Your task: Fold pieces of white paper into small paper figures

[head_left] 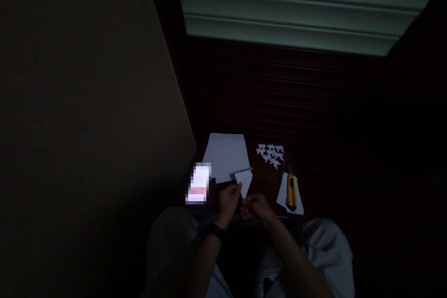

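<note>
The scene is dim. My left hand point(228, 199) pinches a small folded piece of white paper point(244, 180) by its lower left edge, just above the near edge of a small dark table point(266, 178). My right hand point(256, 206) is closed at the paper's bottom tip, fingers curled against it. A dark watch sits on my left wrist. Both hands hover over my lap.
A larger white sheet point(226, 155) lies at the table's back left. A lit, blurred phone screen point(199, 183) is at the left edge. Several small folded paper shapes point(270, 154) cluster at the back. A yellow utility knife point(291, 192) rests on a paper scrap at right.
</note>
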`<state>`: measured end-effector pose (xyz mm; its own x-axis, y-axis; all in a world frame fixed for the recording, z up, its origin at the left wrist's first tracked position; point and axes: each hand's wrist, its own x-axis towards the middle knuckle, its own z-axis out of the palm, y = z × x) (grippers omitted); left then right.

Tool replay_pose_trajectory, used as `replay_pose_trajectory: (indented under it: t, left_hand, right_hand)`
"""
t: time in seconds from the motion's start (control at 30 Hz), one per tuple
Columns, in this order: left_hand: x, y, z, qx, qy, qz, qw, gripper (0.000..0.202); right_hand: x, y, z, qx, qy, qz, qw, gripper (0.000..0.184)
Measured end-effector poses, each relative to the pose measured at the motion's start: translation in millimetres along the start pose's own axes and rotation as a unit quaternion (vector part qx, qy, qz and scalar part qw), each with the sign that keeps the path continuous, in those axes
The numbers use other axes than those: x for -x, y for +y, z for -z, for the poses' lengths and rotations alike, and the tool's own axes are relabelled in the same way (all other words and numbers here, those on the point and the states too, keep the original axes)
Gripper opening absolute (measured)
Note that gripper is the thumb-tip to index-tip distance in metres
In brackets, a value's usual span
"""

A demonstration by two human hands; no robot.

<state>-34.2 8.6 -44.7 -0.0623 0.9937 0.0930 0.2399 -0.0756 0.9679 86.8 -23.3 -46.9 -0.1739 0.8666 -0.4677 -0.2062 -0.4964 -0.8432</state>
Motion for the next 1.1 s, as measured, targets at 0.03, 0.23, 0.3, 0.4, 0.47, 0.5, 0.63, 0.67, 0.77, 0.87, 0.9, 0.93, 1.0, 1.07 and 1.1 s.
replay_pose_trajectory:
  t: [0.03, 0.23, 0.3, 0.4, 0.47, 0.5, 0.63, 0.67, 0.77, 0.87, 0.9, 0.93, 1.0, 1.07, 1.1]
  left_hand:
    - [0.0, -0.4, -0.1, 0.003, 0.000, -0.002, 1.000, 0.040]
    - [0.6, 0.5, 1.4, 0.010, -0.002, -0.003, 1.000, 0.038]
    - [0.8, 0.4, 1.5, 0.014, -0.006, -0.004, 1.000, 0.037]
    - [0.5, -1.9, 0.1, 0.035, -0.014, 0.003, 0.999, 0.030]
    - [-0.1, -4.6, -1.3, 0.051, -0.019, 0.022, 0.998, 0.028]
    - [-0.5, -6.0, -1.8, 0.058, -0.024, 0.031, 0.998, 0.027]
    - [-1.8, -10.8, -2.3, 0.078, -0.046, 0.040, 0.995, 0.026]
    - [-1.9, -11.5, -2.1, 0.083, -0.048, 0.040, 0.995, 0.026]
    - [-2.2, -12.3, -1.6, 0.095, -0.046, 0.043, 0.993, 0.025]
    - [-2.3, -11.8, -0.9, 0.105, -0.048, 0.041, 0.992, 0.025]
    - [-2.4, -11.7, -0.6, 0.105, -0.050, 0.039, 0.992, 0.025]
    - [-2.5, -11.7, -0.4, 0.103, -0.050, 0.038, 0.993, 0.024]
    - [-2.6, -12.1, -0.2, 0.097, -0.046, 0.038, 0.993, 0.024]
    - [-2.7, -13.0, -0.4, 0.093, -0.044, 0.040, 0.994, 0.023]
    - [-2.7, -13.5, -0.6, 0.095, -0.045, 0.041, 0.994, 0.024]
  right_hand:
    - [0.2, -0.5, 0.5, -0.002, -0.003, -0.001, 1.000, 0.031]
    - [-0.1, -0.3, 3.0, -0.002, 0.002, -0.006, 1.000, 0.025]
    - [-0.6, 0.3, 3.0, 0.000, 0.005, -0.008, 1.000, 0.024]
    - [-1.3, 0.8, 2.7, -0.001, 0.008, -0.009, 1.000, 0.024]
    - [-1.6, 0.9, 2.6, -0.003, 0.010, -0.007, 1.000, 0.025]
    - [-1.7, 1.0, 2.6, -0.003, 0.010, -0.006, 1.000, 0.025]
    - [-1.6, 1.4, 3.3, -0.001, 0.006, 0.000, 1.000, 0.027]
    - [-1.5, 1.6, 3.6, -0.001, 0.004, 0.001, 1.000, 0.027]
    - [-1.2, 2.5, 4.0, -0.002, -0.001, 0.003, 1.000, 0.029]
    - [-1.0, 3.2, 3.5, -0.006, -0.002, 0.007, 1.000, 0.031]
    - [-1.0, 3.3, 3.1, -0.009, 0.001, 0.010, 1.000, 0.031]
    - [-1.0, 3.3, 2.7, -0.011, 0.003, 0.012, 1.000, 0.031]
    - [-1.1, 3.2, 2.0, -0.012, 0.006, 0.013, 1.000, 0.031]
    - [-1.0, 3.0, 1.9, -0.012, 0.003, 0.013, 1.000, 0.031]
    - [-0.8, 2.8, 2.2, -0.013, 0.000, 0.013, 1.000, 0.030]
